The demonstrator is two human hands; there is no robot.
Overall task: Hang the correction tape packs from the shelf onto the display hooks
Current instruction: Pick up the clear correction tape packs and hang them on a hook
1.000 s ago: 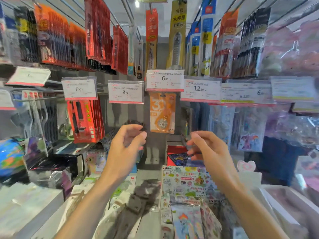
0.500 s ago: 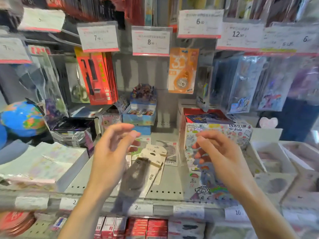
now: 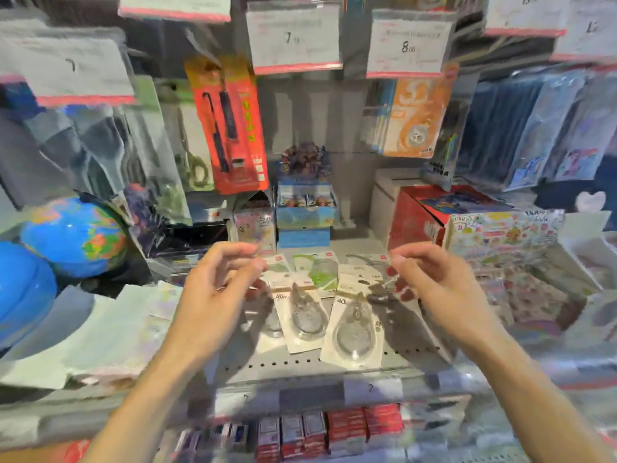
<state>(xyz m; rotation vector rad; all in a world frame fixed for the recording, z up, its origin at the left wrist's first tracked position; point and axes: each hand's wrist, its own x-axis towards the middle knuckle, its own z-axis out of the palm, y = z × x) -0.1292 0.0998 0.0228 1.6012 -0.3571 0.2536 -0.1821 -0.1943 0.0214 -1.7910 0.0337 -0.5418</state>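
Correction tape packs (image 3: pixel 334 305) lie flat in a loose overlapping cluster on the grey perforated shelf (image 3: pixel 300 365), near the middle of its front edge. Each card carries a clear teardrop-shaped dispenser. Above them, the left hand (image 3: pixel 213 295) hovers with fingers loosely curled, grasping nothing. To its right, the right hand (image 3: pixel 437 285) hovers likewise, fingers relaxed and empty. An orange correction tape pack (image 3: pixel 414 118) hangs on a display hook behind, under the price tag marked 8.00 (image 3: pixel 409 45). A blue globe (image 3: pixel 73 235) sits at the shelf's left end.

The packs (image 3: pixel 354 325) are cream with clear blisters; the globe (image 3: pixel 78 235) is blue with green and orange patches.
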